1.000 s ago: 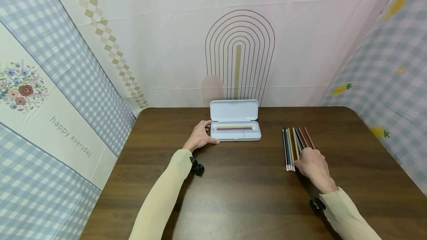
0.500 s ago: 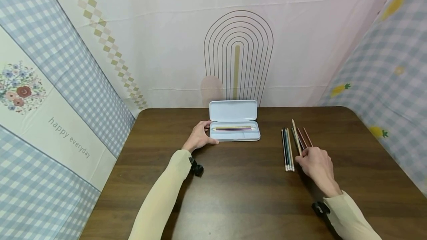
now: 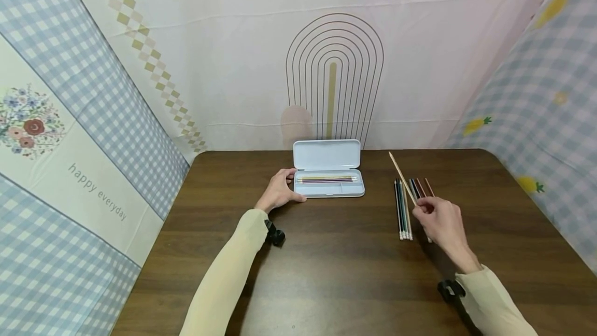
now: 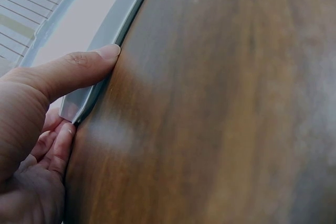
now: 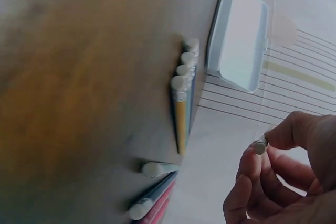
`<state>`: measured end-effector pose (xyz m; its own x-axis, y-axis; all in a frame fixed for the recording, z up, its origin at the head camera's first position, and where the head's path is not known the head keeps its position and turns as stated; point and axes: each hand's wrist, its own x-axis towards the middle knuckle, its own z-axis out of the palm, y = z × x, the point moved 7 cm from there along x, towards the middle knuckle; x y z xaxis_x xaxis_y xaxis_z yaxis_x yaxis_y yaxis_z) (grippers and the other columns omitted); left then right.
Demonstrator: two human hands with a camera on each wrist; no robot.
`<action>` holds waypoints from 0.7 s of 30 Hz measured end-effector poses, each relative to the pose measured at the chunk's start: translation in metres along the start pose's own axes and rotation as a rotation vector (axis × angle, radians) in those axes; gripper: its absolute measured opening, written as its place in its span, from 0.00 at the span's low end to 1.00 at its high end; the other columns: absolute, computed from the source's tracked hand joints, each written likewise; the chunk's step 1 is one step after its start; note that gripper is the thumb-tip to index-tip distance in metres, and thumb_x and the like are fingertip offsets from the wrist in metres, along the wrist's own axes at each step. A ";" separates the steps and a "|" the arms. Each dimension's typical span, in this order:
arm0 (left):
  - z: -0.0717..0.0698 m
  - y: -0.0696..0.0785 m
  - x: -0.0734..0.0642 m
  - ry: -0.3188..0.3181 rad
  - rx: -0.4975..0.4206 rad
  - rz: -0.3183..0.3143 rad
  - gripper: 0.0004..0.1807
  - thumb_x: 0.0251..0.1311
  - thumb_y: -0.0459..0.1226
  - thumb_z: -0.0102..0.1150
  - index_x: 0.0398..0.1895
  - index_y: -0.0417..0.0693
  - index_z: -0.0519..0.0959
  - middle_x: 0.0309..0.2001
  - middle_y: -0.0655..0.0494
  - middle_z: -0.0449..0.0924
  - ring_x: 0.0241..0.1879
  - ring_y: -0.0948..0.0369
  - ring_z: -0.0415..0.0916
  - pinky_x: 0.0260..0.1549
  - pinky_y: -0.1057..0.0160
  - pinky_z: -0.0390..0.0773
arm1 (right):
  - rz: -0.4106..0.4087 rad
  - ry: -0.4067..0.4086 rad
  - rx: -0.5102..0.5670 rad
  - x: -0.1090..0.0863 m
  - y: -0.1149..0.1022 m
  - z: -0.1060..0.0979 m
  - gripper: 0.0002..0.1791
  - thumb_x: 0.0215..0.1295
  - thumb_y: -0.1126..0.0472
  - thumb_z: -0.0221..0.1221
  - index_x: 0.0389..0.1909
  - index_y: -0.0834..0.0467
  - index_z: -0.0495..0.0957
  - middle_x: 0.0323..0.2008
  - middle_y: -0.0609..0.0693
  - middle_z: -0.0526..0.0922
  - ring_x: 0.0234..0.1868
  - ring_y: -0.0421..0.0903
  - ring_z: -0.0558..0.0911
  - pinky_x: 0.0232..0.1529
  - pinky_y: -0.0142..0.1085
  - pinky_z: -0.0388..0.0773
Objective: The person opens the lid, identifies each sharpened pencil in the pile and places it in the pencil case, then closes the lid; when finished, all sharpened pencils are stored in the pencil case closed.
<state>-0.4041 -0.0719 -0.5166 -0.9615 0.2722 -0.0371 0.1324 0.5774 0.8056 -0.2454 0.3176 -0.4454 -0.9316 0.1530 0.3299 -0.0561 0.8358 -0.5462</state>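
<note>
An open pale-blue pencil case (image 3: 322, 191) lies at the table's back, several pencils (image 3: 326, 179) lengthwise in its rear compartment. My left hand (image 3: 278, 191) grips its left end; in the left wrist view the thumb (image 4: 84, 72) presses the front edge and the fingers bend round the corner. My right hand (image 3: 440, 222) pinches a yellowish pencil (image 3: 401, 176) near its white eraser end (image 5: 259, 147), raised above the table, tip pointing away and to the left. Under and beside it lie a row of dark, green and yellow pencils (image 3: 402, 211) and several blue and reddish ones (image 3: 422, 188), partly hidden.
The brown wooden table (image 3: 336, 274) ends at a patterned cloth backdrop (image 3: 242, 66). The case's raised lid (image 3: 326, 154) stands close before that cloth. Checked cloths (image 3: 550, 92) hang at both sides.
My right hand has lifted the yellowish pencil out from among the others, and its tip has swung left and away. My left hand stays on the pencil case.
</note>
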 end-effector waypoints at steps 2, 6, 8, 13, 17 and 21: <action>0.000 0.000 0.000 0.002 0.000 0.001 0.52 0.49 0.37 0.88 0.78 0.42 0.72 0.73 0.43 0.74 0.72 0.45 0.75 0.76 0.48 0.76 | -0.030 0.000 0.015 0.004 -0.004 0.001 0.08 0.64 0.68 0.64 0.38 0.66 0.90 0.28 0.54 0.89 0.27 0.39 0.76 0.30 0.27 0.70; -0.001 -0.001 0.000 0.003 -0.006 0.004 0.52 0.48 0.36 0.88 0.79 0.42 0.71 0.74 0.43 0.74 0.72 0.45 0.75 0.76 0.48 0.76 | -0.079 -0.019 0.043 0.013 -0.013 0.004 0.07 0.66 0.69 0.65 0.39 0.65 0.91 0.31 0.54 0.87 0.29 0.38 0.74 0.31 0.29 0.69; -0.001 -0.001 0.000 -0.002 -0.009 0.004 0.53 0.48 0.36 0.88 0.79 0.42 0.71 0.73 0.43 0.74 0.72 0.45 0.75 0.76 0.48 0.76 | -0.106 -0.027 0.051 0.017 -0.018 0.006 0.07 0.66 0.69 0.65 0.39 0.64 0.91 0.31 0.53 0.86 0.29 0.35 0.73 0.32 0.30 0.70; -0.001 -0.001 0.000 -0.008 -0.016 0.007 0.52 0.48 0.36 0.88 0.78 0.42 0.71 0.73 0.43 0.74 0.72 0.45 0.75 0.76 0.48 0.76 | -0.167 -0.064 0.064 0.027 -0.028 0.014 0.06 0.68 0.70 0.65 0.39 0.64 0.90 0.32 0.54 0.86 0.30 0.34 0.73 0.34 0.32 0.71; -0.001 -0.001 0.001 -0.008 -0.019 0.008 0.53 0.48 0.36 0.88 0.79 0.42 0.71 0.73 0.43 0.75 0.72 0.45 0.75 0.76 0.48 0.76 | -0.190 -0.110 0.074 0.037 -0.035 0.025 0.05 0.70 0.70 0.65 0.41 0.64 0.89 0.36 0.56 0.87 0.33 0.41 0.76 0.37 0.34 0.71; -0.001 -0.002 0.002 -0.006 -0.021 0.001 0.53 0.47 0.36 0.89 0.79 0.42 0.71 0.72 0.43 0.75 0.72 0.45 0.75 0.76 0.48 0.76 | -0.214 -0.141 0.094 0.050 -0.043 0.037 0.06 0.71 0.70 0.65 0.42 0.64 0.89 0.40 0.60 0.89 0.34 0.46 0.79 0.37 0.33 0.72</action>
<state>-0.4064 -0.0731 -0.5182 -0.9598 0.2777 -0.0399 0.1283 0.5610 0.8178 -0.3023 0.2696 -0.4336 -0.9354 -0.1028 0.3384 -0.2843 0.7877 -0.5465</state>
